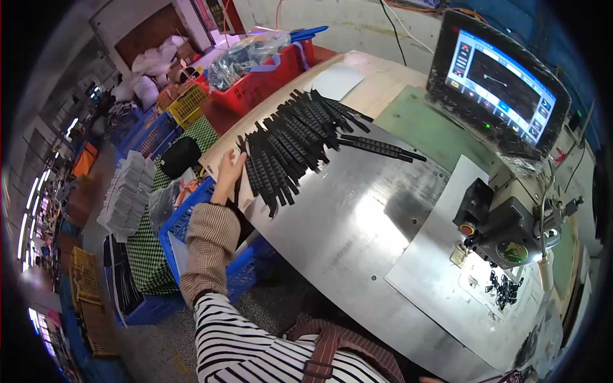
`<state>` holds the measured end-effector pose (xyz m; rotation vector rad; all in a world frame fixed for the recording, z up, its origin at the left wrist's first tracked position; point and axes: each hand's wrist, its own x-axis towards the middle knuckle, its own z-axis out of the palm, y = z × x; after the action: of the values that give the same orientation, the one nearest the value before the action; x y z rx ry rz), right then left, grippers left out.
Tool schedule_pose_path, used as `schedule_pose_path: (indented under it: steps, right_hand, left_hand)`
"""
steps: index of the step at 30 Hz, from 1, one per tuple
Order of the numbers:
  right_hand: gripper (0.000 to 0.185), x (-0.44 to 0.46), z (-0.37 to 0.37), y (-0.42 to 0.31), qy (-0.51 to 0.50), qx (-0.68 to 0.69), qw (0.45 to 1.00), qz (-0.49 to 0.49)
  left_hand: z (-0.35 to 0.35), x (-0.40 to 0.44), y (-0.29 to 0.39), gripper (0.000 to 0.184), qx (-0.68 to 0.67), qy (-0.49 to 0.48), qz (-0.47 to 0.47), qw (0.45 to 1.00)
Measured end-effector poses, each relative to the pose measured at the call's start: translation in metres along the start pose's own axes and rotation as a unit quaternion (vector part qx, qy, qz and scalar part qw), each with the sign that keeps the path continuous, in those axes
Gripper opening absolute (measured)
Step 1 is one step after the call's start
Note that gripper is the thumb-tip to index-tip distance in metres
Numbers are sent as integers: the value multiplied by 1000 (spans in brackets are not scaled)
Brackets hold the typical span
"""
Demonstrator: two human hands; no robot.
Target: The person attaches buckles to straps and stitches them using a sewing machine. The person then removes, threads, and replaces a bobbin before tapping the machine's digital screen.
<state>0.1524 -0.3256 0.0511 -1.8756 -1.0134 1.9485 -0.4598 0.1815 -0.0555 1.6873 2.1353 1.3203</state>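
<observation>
Left arm stretched forward, left grip with fingers slightly apart

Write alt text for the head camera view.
A person's left hand is at the left end of a spread of black strips on a metal-topped table. A machine and a lit screen stand to the right; a red basket sits beyond the strips.

Strips spread on the worktable before me, my left hand at their left end
Beyond them, a basket; below my forearm, a crate; to the right, small parts before a machine head, a screen behind it
</observation>
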Motion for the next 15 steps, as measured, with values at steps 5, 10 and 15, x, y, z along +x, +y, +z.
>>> schedule_pose_path:
  steps: [5,10,15]
  right_hand:
    - [40,121,26,-213,-59,-306,853,-420]
    - [43,344,142,-374,-10,-270,726,-632]
    - [69,445,207,-459,374,-390,643,-543]
  left_hand:
    - [-37,-31,28,32,-316,-227,-239,889]
    - [-23,-27,29,30,-490,-305,-297,760]
    - [-26,-19,43,41,-432,-338,-326,770]
